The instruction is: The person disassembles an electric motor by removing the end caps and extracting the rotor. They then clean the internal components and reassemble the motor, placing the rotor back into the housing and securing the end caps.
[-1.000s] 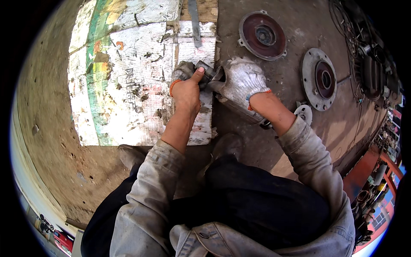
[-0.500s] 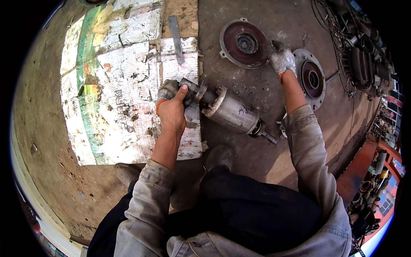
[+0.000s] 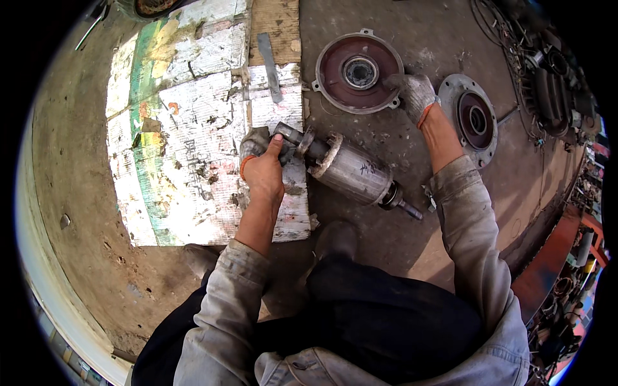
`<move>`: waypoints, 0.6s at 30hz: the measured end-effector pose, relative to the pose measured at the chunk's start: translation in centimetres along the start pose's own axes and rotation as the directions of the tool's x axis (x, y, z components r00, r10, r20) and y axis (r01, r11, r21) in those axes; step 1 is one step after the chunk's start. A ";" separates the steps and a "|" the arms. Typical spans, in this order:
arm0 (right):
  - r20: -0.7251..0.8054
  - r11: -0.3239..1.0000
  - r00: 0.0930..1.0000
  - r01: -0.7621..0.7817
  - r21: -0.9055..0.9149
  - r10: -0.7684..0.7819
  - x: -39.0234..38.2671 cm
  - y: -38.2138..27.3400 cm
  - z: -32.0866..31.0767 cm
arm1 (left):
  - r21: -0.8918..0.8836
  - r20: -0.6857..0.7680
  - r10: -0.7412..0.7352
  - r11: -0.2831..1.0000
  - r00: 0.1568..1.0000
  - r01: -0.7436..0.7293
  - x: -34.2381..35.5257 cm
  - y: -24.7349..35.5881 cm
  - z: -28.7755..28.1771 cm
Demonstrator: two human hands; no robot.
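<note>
While the rotor rests on the floor, findings follow.
Head view, rotor (image 3: 351, 170): lying across the mat edge, below the round end cover (image 3: 358, 72).
Left hand (image 3: 262, 172): fingers clamped on the rotor's shaft end, as before.
Right hand (image 3: 415, 94): has left the rotor; gloved fingers closed on that cover's rim.
Meaning: cover likely handled next.

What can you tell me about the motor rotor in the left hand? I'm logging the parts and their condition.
The rotor is a grey, dull metal cylinder with a pale ring at its left end and a thin shaft sticking out of each end. It lies slanted, upper left to lower right, across the edge of the worn printed sheet and the dirty floor. The left hand grips its left shaft end; the lower right shaft tip points at the floor. Faint dark marks show on its barrel. The right hand is away from it.
</note>
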State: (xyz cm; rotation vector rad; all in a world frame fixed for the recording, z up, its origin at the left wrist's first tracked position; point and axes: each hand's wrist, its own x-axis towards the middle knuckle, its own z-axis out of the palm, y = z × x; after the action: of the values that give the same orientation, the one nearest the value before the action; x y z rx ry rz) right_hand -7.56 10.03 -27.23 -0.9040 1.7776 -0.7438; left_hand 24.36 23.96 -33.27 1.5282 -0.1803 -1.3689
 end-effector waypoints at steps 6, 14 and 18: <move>-0.210 0.888 0.900 0.295 -0.354 -0.382 -3.9 -2.2 2.6 | 0.307 -0.087 0.112 0.948 0.990 -0.080 1.0 2.9 0.4; -0.344 0.671 0.594 0.719 -0.179 -0.728 -13.7 -13.2 1.6 | 0.458 0.541 -0.093 0.866 0.836 -0.200 -3.6 18.6 5.2; -0.357 0.608 0.569 0.794 0.003 -0.741 -19.3 -19.8 1.5 | 0.390 0.624 -0.164 0.912 0.764 -0.122 -7.8 26.0 6.6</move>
State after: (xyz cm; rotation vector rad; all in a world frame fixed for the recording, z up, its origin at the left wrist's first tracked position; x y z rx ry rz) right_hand 3.59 15.41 -2.46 -1.5485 1.4932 -1.6729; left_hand 29.23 13.64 -7.74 1.3106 -0.9453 -1.9322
